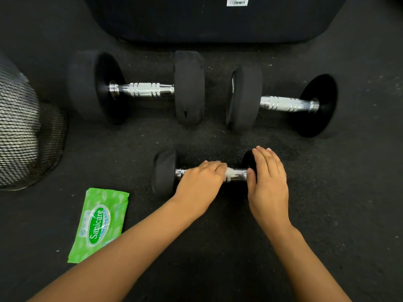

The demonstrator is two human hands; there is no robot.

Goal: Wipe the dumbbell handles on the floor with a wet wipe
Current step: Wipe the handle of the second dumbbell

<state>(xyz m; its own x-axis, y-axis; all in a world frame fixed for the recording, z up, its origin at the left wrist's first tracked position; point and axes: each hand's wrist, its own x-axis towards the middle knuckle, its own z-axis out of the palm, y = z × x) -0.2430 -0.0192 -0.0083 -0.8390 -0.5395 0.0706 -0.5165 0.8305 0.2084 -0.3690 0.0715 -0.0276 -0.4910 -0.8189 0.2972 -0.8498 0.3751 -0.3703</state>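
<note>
A small dumbbell (165,171) with black ends and a chrome handle (238,174) lies on the dark floor in front of me. My left hand (199,184) is curled over the handle with a white wet wipe (229,172) bunched under its fingers. My right hand (269,184) rests flat on the dumbbell's right end, covering most of it. Two bigger dumbbells lie farther back: one at the left (144,89), one at the right (285,103), both with bare chrome handles.
A green pack of wet wipes (99,224) lies on the floor near my left forearm. A black mesh bin (26,136) stands at the left edge. A large dark padded object (213,18) fills the back.
</note>
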